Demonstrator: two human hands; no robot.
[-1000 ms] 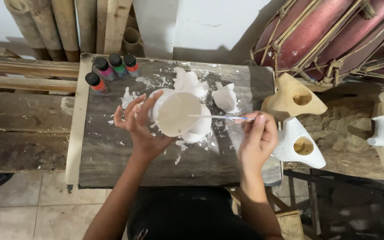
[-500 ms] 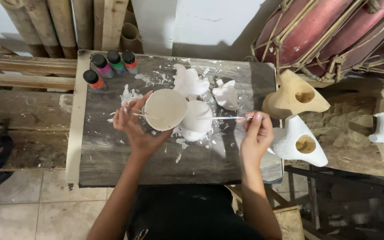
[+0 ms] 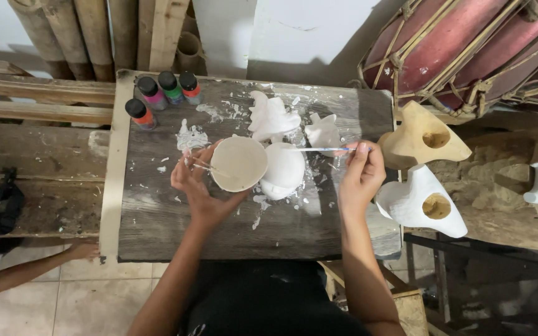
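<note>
My left hand [image 3: 197, 183] grips a round pale wooden piece [image 3: 239, 163], tilted so its unpainted underside faces me, over the grey wooden board [image 3: 157, 218]. Just right of it sits a white-painted rounded part [image 3: 284, 171], which seems joined to the piece. My right hand [image 3: 361, 174] pinches a thin paintbrush [image 3: 319, 149] whose tip points left toward the white part. Two white-painted carved pieces [image 3: 272, 117] [image 3: 323, 130] lie on the board beyond my hands.
Several small paint bottles [image 3: 163, 94] stand at the board's far left. An unpainted carved mask [image 3: 421, 137] and a white one [image 3: 418, 202] lie right of the board. Red drums [image 3: 468, 50] and bamboo poles [image 3: 63, 31] line the back. Another person's hand [image 3: 82, 251] rests at lower left.
My left hand has turned the round piece so its bare underside faces up. My right hand with the brush has lifted slightly. Another person's hand has appeared at the lower left.
</note>
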